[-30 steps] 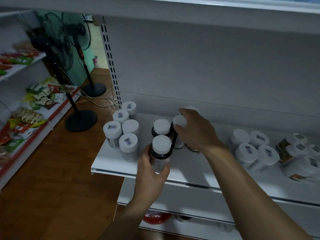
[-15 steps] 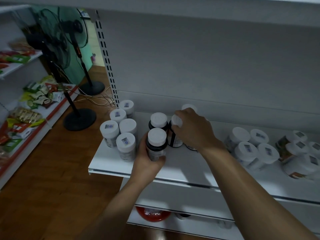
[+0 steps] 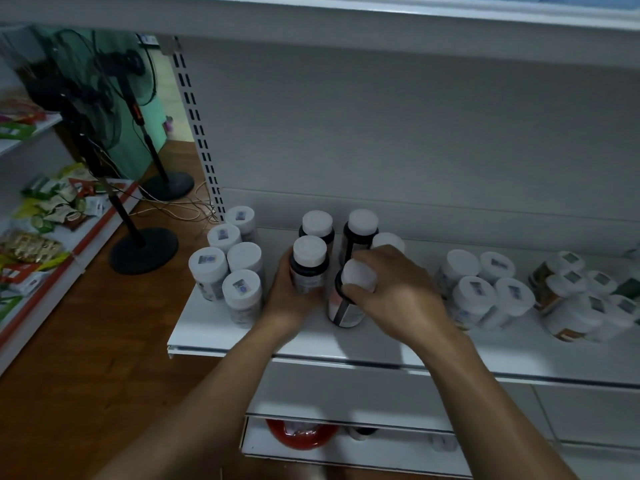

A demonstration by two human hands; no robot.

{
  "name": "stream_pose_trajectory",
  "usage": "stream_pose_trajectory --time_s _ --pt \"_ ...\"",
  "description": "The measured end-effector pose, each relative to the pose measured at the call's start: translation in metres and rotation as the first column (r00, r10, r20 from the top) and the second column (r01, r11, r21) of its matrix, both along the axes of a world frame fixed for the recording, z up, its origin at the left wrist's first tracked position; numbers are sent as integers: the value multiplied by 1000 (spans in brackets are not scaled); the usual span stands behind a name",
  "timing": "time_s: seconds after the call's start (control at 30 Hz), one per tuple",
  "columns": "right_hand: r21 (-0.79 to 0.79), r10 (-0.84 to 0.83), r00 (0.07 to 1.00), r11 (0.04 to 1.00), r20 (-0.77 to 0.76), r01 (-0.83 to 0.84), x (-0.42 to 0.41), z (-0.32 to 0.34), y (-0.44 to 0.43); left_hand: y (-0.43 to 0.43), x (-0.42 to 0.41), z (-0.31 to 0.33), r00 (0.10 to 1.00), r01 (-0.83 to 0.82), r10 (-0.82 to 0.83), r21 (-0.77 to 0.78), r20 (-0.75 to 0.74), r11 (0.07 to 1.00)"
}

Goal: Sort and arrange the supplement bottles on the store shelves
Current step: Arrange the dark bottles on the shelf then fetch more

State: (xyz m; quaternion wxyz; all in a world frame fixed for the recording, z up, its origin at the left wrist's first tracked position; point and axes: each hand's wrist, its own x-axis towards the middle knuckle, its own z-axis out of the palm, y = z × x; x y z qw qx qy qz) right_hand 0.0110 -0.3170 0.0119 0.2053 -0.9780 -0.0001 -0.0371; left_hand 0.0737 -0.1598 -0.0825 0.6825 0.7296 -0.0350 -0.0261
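Dark rigid plastic under slick white caps looks light and tippy: your left hand (image 3: 294, 304) wraps its fingers round the left bottle (image 3: 308, 271), your right hand (image 3: 398, 294) curls fingers over the cap of the right bottle (image 3: 344, 308), both mid-shelf (image 3: 346, 344), so trust body grips.

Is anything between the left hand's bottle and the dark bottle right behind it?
Nothing visible. The left hand holds its dark bottle just before the rear dark bottle; white bottles stand left of it, and the right hand grips a second bottle to its right.
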Motion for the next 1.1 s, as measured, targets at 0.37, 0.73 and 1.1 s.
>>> stream_pose_trajectory --time_s 0.37,0.73,1.1 --pt "80 -23 993 997 119 13 -32 -3 -1 11 -22 -3 999 28 -21 145 -47 989" --pt "193 97 965 970 244 -147 -58 11 21 17 -101 27 971 206 -223 174 87 963" --pt "353 154 870 870 469 -344 -79 5 22 11 -103 46 922 130 -154 91 354 987"
